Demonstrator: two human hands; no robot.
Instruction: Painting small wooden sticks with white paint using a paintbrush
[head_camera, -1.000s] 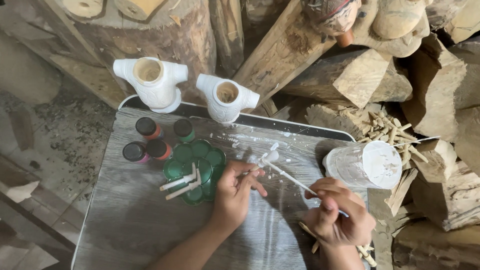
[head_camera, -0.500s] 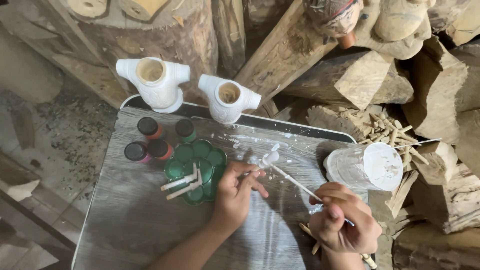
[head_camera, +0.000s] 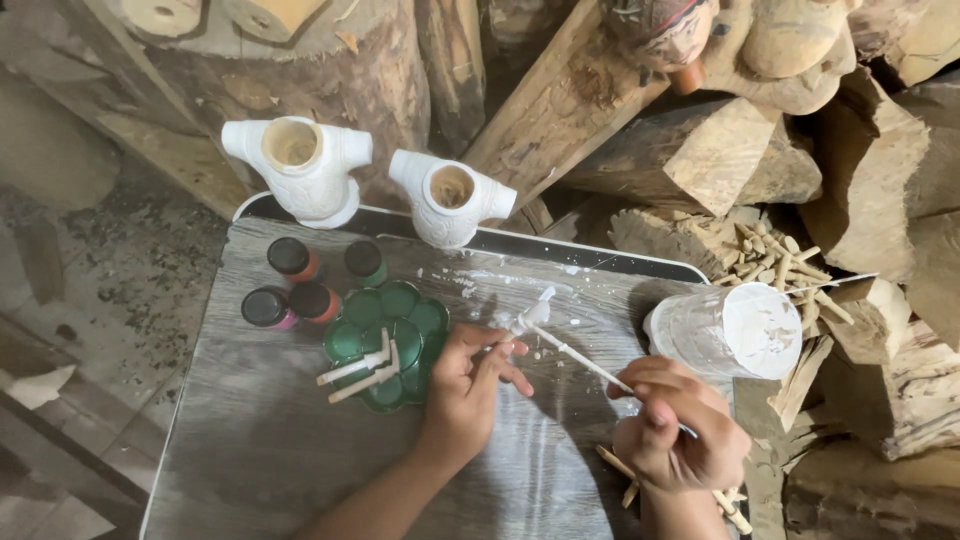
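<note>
Near the middle of the grey wood-grain tabletop (head_camera: 250, 450), just right of the green flower-shaped palette (head_camera: 390, 335): left hand (head_camera: 470, 385) pinched shut on a small white-coated piece (head_camera: 528, 318), fingertips (head_camera: 505, 352) bunched at its lower end; right hand (head_camera: 680, 430) closed on a thin brush (head_camera: 585, 362), bristle end touching the piece, handle running down and right into the fist.

Likely to go wrong, judging from this: wet white smeared onto the holding fingertips, so close to the brush tip; piece twisting or slipping out of so narrow a pinch and landing in the white splatter already spread over the board; a wrist swinging back and nudging the plastic cup of white paint (head_camera: 725, 330), lying on its side at the table's right edge with its mouth toward the woodpile, near the right hand; an elbow pushing the four capped paint bottles (head_camera: 290, 285), standing close together beside the palette; two white sticks (head_camera: 360, 370) resting across the palette, loose enough to roll.

Looks of the piece: small, pale, already white over what shows, one end flared or pointed, exact shape too small to tell; coat apparently uneven and wet. Behind, at the board's far edge, two white-primed hollow carved torsos (head_camera: 300, 175) upright, well apart from both hands.
</note>
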